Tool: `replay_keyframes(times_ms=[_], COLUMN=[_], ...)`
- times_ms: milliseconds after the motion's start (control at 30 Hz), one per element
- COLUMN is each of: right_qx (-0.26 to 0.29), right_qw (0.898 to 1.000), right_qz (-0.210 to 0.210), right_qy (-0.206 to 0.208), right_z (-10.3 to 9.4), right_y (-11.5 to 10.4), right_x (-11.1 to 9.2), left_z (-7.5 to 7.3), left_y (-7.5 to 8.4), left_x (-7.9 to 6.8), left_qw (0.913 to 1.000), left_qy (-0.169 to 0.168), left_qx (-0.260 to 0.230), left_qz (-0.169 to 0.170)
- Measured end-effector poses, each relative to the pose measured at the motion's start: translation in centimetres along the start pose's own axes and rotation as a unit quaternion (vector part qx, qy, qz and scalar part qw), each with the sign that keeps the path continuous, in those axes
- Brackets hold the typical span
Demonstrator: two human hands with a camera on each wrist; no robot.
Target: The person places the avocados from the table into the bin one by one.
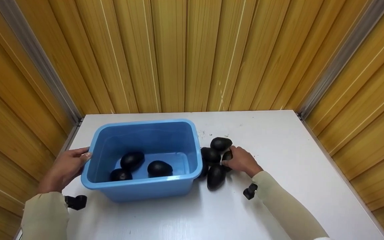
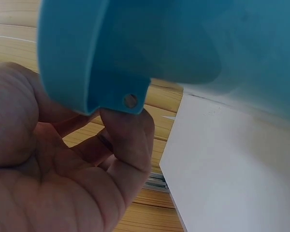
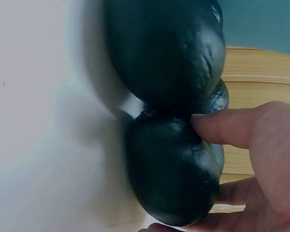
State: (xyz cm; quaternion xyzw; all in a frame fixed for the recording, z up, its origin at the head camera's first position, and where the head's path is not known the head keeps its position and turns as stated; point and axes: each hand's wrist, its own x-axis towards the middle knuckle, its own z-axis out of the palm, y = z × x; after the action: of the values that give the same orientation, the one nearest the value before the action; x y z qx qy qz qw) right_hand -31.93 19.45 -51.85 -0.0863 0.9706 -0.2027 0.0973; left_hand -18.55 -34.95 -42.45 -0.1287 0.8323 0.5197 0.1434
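Note:
A blue plastic tub [image 1: 145,193] stands on the left part of the white table. My left hand [image 1: 67,166] grips its left rim, fingers curled under the edge beside a small tab with a hole [image 2: 130,100]. Inside the tub lie three dark avocados, one [image 1: 159,168] apart from the other two. Right of the tub, my right hand [image 1: 242,160] holds a dark avocado [image 3: 171,169], thumb on one side and fingers round the other. That avocado sits low among several more, with one [image 1: 216,177] in front and another [image 1: 221,143] behind.
The white table [image 1: 272,140] runs back to a wood-patterned panel wall [image 1: 185,66], with similar panels at both sides. Small dark specks lie on the tabletop behind the avocados. The tub's right wall borders the avocado cluster.

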Motion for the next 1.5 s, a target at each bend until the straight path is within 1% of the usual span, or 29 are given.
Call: replay_keyframes(times_ms=[133,267,500,600,700,933,1167,1333,1500], right_qx=[0.017,0.047,0.084,0.101,0.107,0.110,0.126,0.129,0.147], right_qw=[1.000,0.999,0.996,0.994,0.993,0.991,0.989,0.988,0.987], right_qz=[0.000,0.002,0.001,0.007,0.010,-0.009,0.004,0.006,0.013], right_qy=[-0.003,0.003,0.043,0.047,0.050,0.079,0.076,0.080,0.068], right_z=[0.2,0.4,1.4,1.8,2.2,2.8,3.2,3.1,2.8], right_y=[0.4,0.7,0.8,0.6,0.6,0.4,0.3,0.6,0.8], right_x=[-0.1,0.0,0.4,0.2,0.2,0.7,0.7,0.8,1.0], left_z=[-0.1,0.0,0.0,-0.1,-0.2,-0.1,0.1,0.3,0.3], left_y=[-0.1,-0.1,-0.2,-0.3,-0.3,-0.3,-0.2,0.0,0.0], left_x=[-0.1,0.0,0.1,0.1,0.0,-0.1,-0.1,0.1,0.1], left_qw=[1.0000,1.0000,1.0000,1.0000,0.9999,0.9999,1.0000,1.0000,1.0000], left_qy=[0.000,0.001,0.000,0.001,0.001,0.004,0.004,0.004,0.005], left_qx=[-0.004,-0.004,-0.005,0.001,0.003,-0.004,-0.002,-0.004,-0.006], left_qz=[-0.002,0.000,-0.002,-0.006,-0.011,-0.010,-0.009,-0.001,-0.005])
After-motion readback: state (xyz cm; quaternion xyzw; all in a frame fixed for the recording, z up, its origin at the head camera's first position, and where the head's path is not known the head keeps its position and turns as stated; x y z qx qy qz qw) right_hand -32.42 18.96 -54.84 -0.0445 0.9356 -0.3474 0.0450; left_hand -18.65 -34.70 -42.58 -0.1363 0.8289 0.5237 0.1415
